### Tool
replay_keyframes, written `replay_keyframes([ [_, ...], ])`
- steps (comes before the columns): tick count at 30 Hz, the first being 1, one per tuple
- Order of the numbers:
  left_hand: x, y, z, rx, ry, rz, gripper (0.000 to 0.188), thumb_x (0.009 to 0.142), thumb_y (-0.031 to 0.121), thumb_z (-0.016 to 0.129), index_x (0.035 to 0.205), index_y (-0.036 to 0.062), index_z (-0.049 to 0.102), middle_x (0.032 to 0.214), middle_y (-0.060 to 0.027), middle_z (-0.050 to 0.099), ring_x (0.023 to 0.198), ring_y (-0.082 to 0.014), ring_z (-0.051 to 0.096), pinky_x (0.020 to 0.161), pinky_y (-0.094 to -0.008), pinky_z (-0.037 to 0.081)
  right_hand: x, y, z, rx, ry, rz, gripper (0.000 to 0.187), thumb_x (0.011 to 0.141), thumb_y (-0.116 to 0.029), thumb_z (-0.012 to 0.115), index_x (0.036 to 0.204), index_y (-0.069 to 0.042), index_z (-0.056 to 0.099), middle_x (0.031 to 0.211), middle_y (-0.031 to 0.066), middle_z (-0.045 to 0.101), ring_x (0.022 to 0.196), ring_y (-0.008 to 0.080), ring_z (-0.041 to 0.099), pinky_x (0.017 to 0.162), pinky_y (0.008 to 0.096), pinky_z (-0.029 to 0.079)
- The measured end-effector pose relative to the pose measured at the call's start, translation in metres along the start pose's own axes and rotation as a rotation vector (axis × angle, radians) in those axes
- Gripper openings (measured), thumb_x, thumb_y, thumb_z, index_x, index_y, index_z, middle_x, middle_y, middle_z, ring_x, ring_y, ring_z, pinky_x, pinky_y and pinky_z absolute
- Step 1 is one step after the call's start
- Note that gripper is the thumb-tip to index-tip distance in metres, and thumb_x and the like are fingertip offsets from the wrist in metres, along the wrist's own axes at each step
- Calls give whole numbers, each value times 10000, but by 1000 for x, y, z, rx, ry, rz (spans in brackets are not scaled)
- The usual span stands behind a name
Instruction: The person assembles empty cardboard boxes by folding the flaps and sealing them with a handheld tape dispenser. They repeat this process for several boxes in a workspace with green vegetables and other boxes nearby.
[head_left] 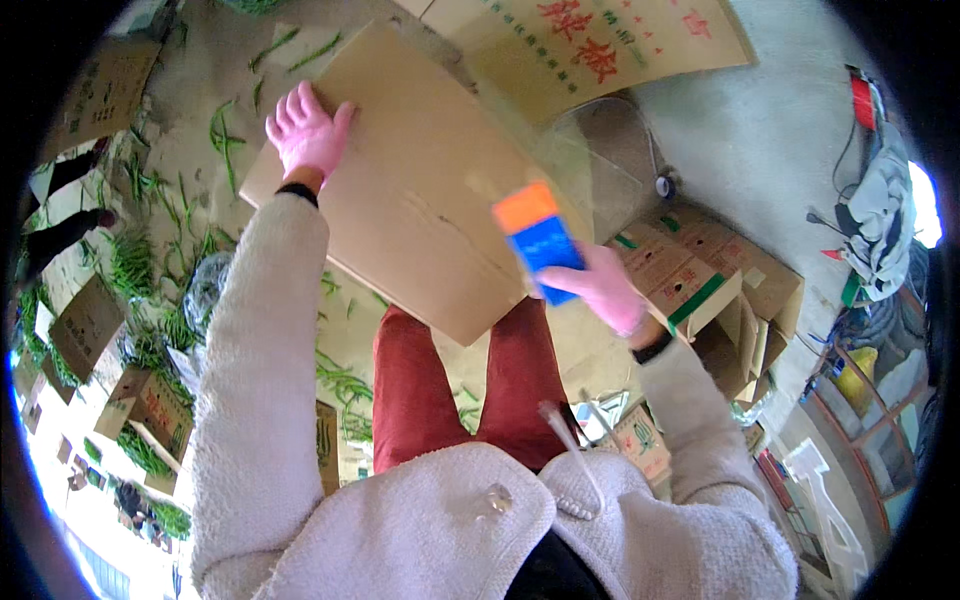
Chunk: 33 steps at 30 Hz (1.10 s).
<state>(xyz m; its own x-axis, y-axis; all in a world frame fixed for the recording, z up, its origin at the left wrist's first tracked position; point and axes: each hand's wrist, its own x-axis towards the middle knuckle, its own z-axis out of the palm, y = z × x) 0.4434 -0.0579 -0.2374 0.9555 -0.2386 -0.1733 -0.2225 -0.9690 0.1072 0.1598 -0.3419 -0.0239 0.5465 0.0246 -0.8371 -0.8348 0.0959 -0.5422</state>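
A large plain brown cardboard box (420, 180) fills the middle in front of my legs, its broad face toward me. My left hand (308, 135) rests at its far left edge, fingers spread and gripping nothing. Over the box's right side, my right hand (600, 285) is closed around a flat rectangular blue tool with an orange end (540, 240). The orange end points away from me and to the left. Slight blur hides its details, so I cannot tell its exact kind. Whether the tool touches the cardboard is unclear.
Beyond the box lies a printed cardboard sheet (590, 55). Open cartons (720, 280) stand to the right, with a roll of tape (665, 186) near them. Long green peppers (130, 260) are strewn over the floor at left, among more cartons (150, 415). A rack (880, 400) stands far right.
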Motion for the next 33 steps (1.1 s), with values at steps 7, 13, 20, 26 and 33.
replay_keyframes([
  [7, 0, -1, 2, 32, 31, 31, 918, 922, 691, 455, 1556, 71, 221, 1591, -139, 287, 1508, -326, 175, 1209, -555, 98, 108, 36, 74, -25, -226, -187, 398, 878, -334, 769, 1096, -13, 680, 936, 76, 729, 834, 142, 692, 794, 301, 538],
  [13, -11, -13, -8, -112, 158, 116, 816, 926, 548, 579, 1524, 71, 294, 1570, -127, 316, 1477, -332, 234, 1199, -558, 133, 111, 37, 76, -28, -276, -139, 381, 898, -300, 756, 1128, -12, 660, 972, 74, 718, 872, 143, 690, 818, 303, 545],
  [20, -118, -1, -75, -1151, -327, 132, 433, 1015, 280, 591, 1370, 33, 573, 1355, -79, 606, 1287, -165, 512, 1109, -328, 368, 111, 41, 71, -116, -289, -184, 488, 867, -375, 772, 1169, -11, 649, 1006, 79, 716, 936, 167, 652, 877, 325, 508],
  [26, -151, 18, -97, -1242, -806, 39, 453, 1056, 307, 537, 1367, -21, 572, 1260, -59, 652, 1193, -148, 562, 1061, -313, 433, 111, 42, 68, -159, -279, -201, 476, 856, -344, 785, 1158, -3, 649, 985, 80, 707, 913, 157, 646, 856, 320, 509],
  [33, -120, 4, -74, -1436, -970, 28, 438, 1055, 310, 522, 1354, -2, 591, 1285, -80, 648, 1216, -160, 567, 1084, -317, 415, 109, 40, 72, -203, -247, -134, 472, 840, -325, 797, 1139, 9, 651, 965, 97, 704, 895, 167, 646, 838, 327, 510],
])
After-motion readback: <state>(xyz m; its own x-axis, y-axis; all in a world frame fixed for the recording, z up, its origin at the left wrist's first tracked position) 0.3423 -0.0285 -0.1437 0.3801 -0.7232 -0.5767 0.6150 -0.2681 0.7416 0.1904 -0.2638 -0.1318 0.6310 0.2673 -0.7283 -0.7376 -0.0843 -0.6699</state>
